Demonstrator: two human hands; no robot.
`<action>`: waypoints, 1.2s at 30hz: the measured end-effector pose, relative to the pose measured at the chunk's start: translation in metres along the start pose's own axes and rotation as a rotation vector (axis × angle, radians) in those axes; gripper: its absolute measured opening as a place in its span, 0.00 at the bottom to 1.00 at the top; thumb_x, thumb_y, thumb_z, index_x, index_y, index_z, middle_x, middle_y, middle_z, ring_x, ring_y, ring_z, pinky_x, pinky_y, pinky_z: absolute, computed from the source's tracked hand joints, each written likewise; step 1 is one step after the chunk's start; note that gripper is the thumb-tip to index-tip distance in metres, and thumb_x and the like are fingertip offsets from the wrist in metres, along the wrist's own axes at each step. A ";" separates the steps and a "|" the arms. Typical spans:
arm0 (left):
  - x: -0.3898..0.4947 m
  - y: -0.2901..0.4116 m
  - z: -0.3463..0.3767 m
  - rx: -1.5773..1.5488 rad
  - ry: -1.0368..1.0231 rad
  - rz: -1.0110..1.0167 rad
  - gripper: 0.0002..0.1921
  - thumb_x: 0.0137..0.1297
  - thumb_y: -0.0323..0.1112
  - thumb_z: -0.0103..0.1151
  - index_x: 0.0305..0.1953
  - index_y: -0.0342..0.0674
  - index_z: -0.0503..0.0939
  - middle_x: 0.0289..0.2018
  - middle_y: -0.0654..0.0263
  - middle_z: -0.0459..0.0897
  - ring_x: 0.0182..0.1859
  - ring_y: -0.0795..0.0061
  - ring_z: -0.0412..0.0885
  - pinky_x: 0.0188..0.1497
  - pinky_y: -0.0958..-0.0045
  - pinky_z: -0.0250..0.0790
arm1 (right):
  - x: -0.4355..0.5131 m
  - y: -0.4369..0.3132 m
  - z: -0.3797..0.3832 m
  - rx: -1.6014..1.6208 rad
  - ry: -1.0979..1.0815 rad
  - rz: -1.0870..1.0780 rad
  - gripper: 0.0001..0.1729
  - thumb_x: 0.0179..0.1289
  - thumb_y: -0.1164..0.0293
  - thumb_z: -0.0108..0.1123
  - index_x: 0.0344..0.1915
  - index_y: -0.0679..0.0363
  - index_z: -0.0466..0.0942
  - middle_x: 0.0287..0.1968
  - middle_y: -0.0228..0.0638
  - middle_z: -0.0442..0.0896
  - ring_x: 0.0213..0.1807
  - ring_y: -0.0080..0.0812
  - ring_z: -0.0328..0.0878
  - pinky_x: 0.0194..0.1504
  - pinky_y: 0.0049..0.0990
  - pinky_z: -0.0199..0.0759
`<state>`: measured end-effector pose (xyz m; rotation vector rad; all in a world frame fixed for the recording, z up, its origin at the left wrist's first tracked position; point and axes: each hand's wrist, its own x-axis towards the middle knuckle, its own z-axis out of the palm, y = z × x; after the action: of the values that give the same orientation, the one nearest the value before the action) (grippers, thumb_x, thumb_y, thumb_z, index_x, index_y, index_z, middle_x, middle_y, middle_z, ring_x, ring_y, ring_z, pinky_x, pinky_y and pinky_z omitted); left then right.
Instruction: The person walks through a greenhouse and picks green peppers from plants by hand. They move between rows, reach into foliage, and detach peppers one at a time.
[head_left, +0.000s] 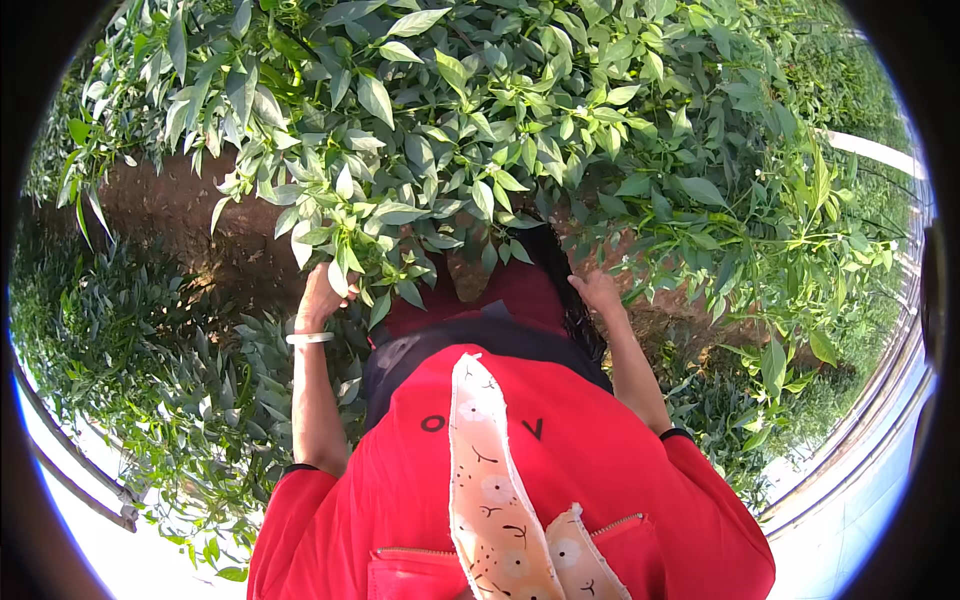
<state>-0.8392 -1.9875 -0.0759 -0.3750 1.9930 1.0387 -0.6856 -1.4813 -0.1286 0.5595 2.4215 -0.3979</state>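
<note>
My left hand (321, 294), with a pale bracelet (309, 338) on its wrist, is at the near edge of a leafy pepper plant (420, 157). Leaves partly cover its curled fingers, so whatever they hold is hidden. On the other side, my right hand (598, 291) is beside a black plastic bag (576, 300) that hangs along my leg. Its thumb side faces the bag, but a grip on it cannot be made out. Long green peppers (283, 43) hang among the leaves at the upper left. Small white flowers (492, 168) dot the foliage.
Bare brown soil (187, 202) runs between the plant rows. Another row of plants (150, 337) grows behind me at the left. A white curved bar (870, 152) crosses the foliage at right. Patterned cloth ties (491, 487) hang before my red top (405, 465).
</note>
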 end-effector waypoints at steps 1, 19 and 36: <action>-0.003 0.005 -0.003 0.107 0.046 0.008 0.10 0.65 0.36 0.62 0.34 0.33 0.81 0.26 0.64 0.84 0.26 0.76 0.82 0.26 0.73 0.74 | -0.002 0.014 0.021 -0.004 -0.049 0.034 0.23 0.60 0.54 0.65 0.32 0.67 0.83 0.39 0.58 0.84 0.44 0.57 0.82 0.50 0.48 0.75; -0.080 0.155 0.084 0.671 0.123 0.255 0.19 0.63 0.43 0.61 0.29 0.29 0.81 0.28 0.38 0.80 0.37 0.37 0.80 0.40 0.48 0.72 | 0.039 0.131 0.072 1.167 -0.128 0.748 0.12 0.68 0.63 0.64 0.38 0.61 0.81 0.22 0.31 0.74 0.21 0.25 0.67 0.22 0.31 0.68; -0.078 0.172 0.132 0.725 0.083 0.480 0.11 0.63 0.34 0.63 0.30 0.31 0.81 0.27 0.41 0.81 0.35 0.43 0.82 0.38 0.51 0.75 | 0.051 0.045 0.002 0.678 -0.069 0.221 0.18 0.64 0.60 0.66 0.34 0.67 0.82 0.26 0.42 0.81 0.31 0.43 0.81 0.35 0.40 0.75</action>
<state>-0.8215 -1.7877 0.0365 0.4758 2.4296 0.4971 -0.7001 -1.4284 -0.1686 1.0639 2.0920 -1.1312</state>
